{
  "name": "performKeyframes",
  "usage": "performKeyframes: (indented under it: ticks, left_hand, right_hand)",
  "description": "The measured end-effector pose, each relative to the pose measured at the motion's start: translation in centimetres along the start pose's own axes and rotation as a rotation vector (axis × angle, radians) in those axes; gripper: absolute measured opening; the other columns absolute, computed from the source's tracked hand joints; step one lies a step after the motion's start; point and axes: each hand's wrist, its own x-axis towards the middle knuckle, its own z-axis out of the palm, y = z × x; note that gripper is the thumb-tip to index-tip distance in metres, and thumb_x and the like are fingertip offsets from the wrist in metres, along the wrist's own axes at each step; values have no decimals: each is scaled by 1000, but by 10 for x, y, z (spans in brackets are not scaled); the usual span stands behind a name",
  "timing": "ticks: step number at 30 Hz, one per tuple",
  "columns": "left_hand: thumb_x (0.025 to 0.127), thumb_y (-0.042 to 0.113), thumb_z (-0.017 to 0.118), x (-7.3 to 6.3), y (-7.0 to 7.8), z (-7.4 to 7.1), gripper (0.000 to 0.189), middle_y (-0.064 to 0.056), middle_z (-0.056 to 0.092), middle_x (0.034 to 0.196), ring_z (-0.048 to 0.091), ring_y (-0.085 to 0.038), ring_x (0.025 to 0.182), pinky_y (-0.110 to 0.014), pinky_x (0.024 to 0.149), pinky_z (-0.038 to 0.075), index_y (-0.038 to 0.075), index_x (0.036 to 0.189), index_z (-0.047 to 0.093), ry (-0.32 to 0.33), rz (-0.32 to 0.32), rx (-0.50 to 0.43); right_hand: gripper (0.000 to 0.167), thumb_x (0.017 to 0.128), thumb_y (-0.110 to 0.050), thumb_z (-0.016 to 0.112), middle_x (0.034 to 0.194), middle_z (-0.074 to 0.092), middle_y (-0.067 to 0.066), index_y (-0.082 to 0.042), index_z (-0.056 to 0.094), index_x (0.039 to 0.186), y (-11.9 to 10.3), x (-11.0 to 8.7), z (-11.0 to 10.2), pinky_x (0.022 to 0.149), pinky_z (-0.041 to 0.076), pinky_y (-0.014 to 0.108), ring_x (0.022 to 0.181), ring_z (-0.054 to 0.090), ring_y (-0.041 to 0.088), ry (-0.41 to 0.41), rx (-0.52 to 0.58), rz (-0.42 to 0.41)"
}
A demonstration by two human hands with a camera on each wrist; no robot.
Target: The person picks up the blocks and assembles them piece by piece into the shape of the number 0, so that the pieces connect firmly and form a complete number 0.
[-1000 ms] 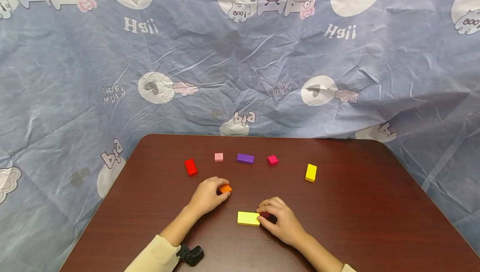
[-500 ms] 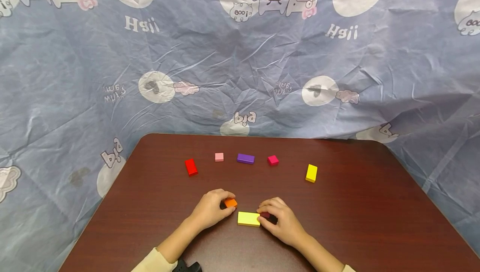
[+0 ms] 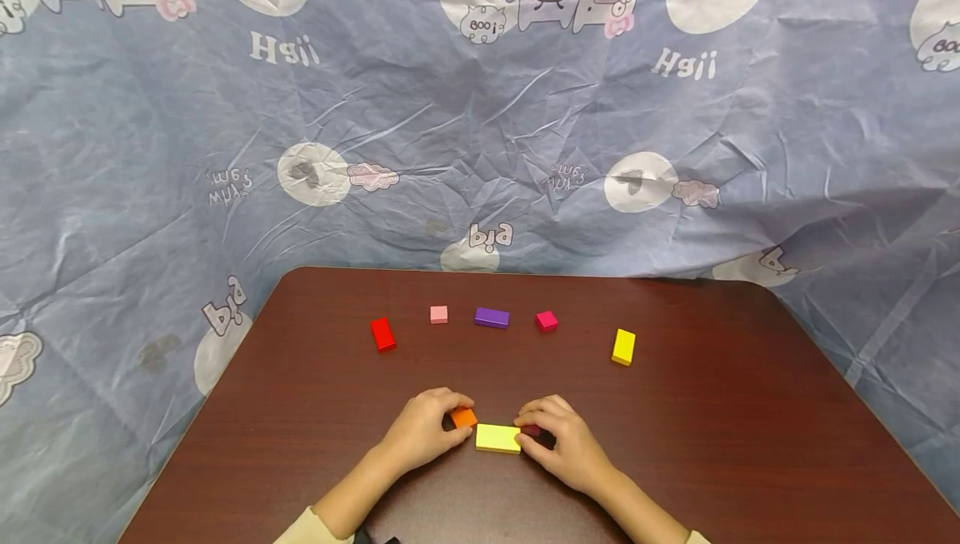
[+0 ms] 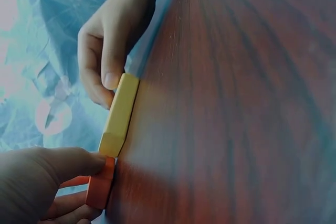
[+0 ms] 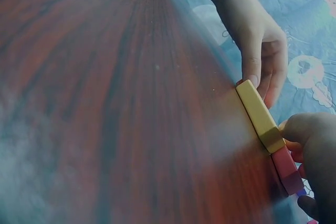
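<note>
In the head view a long light-yellow block [image 3: 498, 438] lies flat on the table between both hands. My left hand [image 3: 422, 429] pinches a small orange block [image 3: 464, 417] by its sides, at the yellow block's left end. The left wrist view shows the orange block [image 4: 100, 187] right at the end of the yellow block [image 4: 119, 114]. At the opposite end, my right hand [image 3: 564, 442] holds a dark red block [image 3: 530, 430] between thumb and fingers, partly hidden by them. That red block [image 5: 286, 169] sits end to end with the yellow one in the right wrist view.
Along the far side of the brown table [image 3: 712, 411] lie a red block [image 3: 382, 334], a pink block [image 3: 438, 315], a purple block [image 3: 492, 317], a magenta block [image 3: 547, 321] and a deeper yellow block [image 3: 623, 346]. A blue printed cloth [image 3: 420, 127] hangs behind.
My left hand has slid the orange block toward me and rightward, up to the left end of the light-yellow block. The right hand and its dark red block have stayed put.
</note>
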Motion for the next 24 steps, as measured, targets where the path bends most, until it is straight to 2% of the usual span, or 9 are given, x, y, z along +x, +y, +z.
performKeyframes:
  ticks: [8,13,15,18,21,24]
  left_hand:
    - [80,19,79,-3,2,2,29,5,67,97,59,-8,86,-30,77,52,11,107,72,9,13,21]
    - [83,22,77,-6,5,4,29,5,65,104,59,-14,97,-34,85,51,11,109,72,43,22,35]
    - [84,24,76,-7,6,6,28,6,65,107,58,-14,101,-35,87,50,12,109,72,69,50,35]
    - [83,28,79,-9,8,8,30,7,65,108,58,-12,103,-34,88,50,13,108,72,90,131,41]
    - [80,32,81,-11,9,10,33,7,66,108,59,-11,103,-32,89,50,14,106,73,72,215,59]
    - [80,32,81,-12,10,11,31,7,67,107,59,-10,104,-31,90,50,16,105,74,55,242,79]
  right_hand:
    - [16,80,-13,80,102,67,-4,-14,73,94,0,0,0,82,51,31,98,57,12,-2,0,9]
    - [16,80,-13,80,102,67,-3,-14,73,94,0,0,0,82,51,31,98,57,12,-1,-8,4]
    - [16,80,-13,80,102,67,-3,-14,73,94,0,0,0,82,51,31,98,57,12,-3,-13,2]
    - [16,79,-13,80,102,67,-3,-15,73,93,0,0,0,81,51,31,98,57,11,-4,-19,2]
    - [16,79,-13,80,101,67,-3,-15,73,93,0,0,0,81,52,31,98,57,11,-6,-24,7]
    - [15,80,-13,80,101,67,-3,-15,72,92,0,0,1,80,52,32,97,57,11,-10,-27,13]
